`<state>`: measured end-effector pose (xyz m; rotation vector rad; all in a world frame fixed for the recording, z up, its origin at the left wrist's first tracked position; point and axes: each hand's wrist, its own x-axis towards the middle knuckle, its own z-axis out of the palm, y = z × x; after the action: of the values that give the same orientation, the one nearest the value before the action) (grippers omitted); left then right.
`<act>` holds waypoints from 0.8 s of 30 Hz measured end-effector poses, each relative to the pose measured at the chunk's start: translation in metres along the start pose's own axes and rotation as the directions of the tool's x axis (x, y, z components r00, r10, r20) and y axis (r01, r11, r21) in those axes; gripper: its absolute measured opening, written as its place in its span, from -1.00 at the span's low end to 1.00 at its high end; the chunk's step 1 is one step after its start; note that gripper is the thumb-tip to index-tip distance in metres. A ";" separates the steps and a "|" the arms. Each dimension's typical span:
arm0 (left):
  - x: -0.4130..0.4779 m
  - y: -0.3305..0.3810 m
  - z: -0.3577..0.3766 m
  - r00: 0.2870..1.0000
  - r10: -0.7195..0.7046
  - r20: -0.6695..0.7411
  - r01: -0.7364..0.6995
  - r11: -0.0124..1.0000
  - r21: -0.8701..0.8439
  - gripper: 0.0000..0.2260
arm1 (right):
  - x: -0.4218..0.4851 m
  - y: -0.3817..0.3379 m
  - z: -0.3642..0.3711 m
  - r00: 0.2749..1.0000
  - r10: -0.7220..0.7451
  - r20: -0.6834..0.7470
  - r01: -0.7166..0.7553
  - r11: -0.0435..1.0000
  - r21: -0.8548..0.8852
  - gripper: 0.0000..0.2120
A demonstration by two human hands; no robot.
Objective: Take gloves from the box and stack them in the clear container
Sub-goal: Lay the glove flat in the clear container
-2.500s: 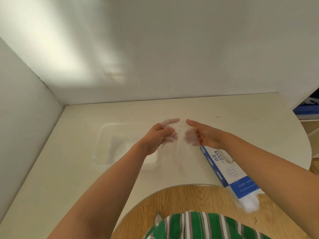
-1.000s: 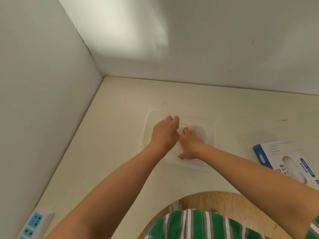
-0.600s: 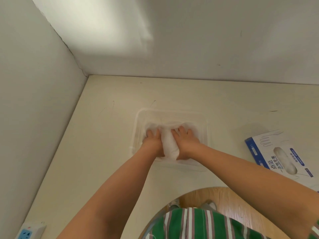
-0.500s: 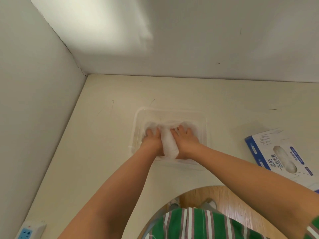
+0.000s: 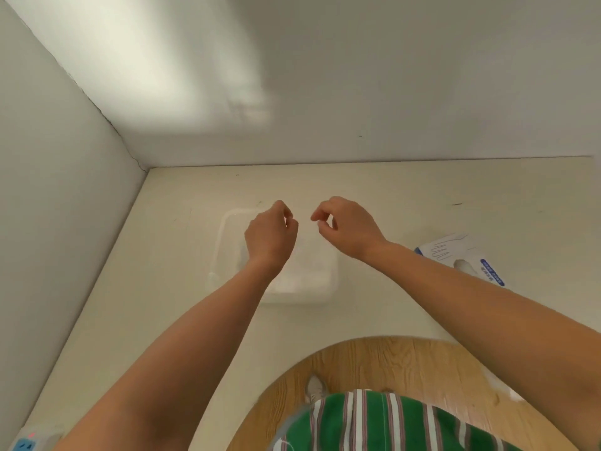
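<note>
Obs: Near end first?
Op: I log a striped top [image 5: 374, 421], then a power strip [image 5: 26, 443] at the left corner of the surface [image 5: 156, 304].
Obs: Hands?
Op: Both are raised above the container [image 5: 219, 250]. Left hand [image 5: 270, 237]: fingers [image 5: 282, 210] loosely curled, gripping nothing. Right hand [image 5: 348, 227]: thumb near forefinger, nothing seen held.
Obs: Gloves?
Op: Pale gloves [image 5: 309, 271] lie stacked inside the container. The box [image 5: 455, 252] lies apart to its right, partly behind the right forearm.
</note>
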<state>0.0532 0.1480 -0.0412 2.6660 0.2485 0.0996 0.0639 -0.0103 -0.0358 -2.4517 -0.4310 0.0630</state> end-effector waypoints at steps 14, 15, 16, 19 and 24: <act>-0.084 0.165 0.120 0.813 0.308 0.495 -0.251 0.951 -0.180 -0.76 | -0.159 0.185 -0.088 0.832 0.549 0.073 -0.530 0.828 -0.183 -0.76; -0.089 0.170 0.129 0.790 0.307 0.530 -0.254 0.952 -0.173 -0.72 | -0.165 0.194 -0.087 0.833 0.544 0.100 -0.520 0.832 -0.193 -0.69; -0.094 0.172 0.136 0.772 0.307 0.556 -0.256 0.952 -0.169 -0.69 | -0.168 0.199 -0.085 0.839 0.530 0.125 -0.504 0.843 -0.187 -0.64; -0.104 0.181 0.149 0.742 0.305 0.597 -0.246 0.952 -0.181 -0.58 | -0.171 0.204 -0.077 0.853 0.493 0.173 -0.471 0.869 -0.152 -0.56; -0.112 0.192 0.161 0.783 0.226 0.580 -0.236 0.970 -0.060 -0.43 | -0.169 0.206 -0.070 0.853 0.512 0.098 -0.489 0.851 -0.191 -0.73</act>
<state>-0.0085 -0.1127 -0.1016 2.5797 -0.2837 -0.6456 -0.0255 -0.2582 -0.1147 -2.6668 0.1691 0.4472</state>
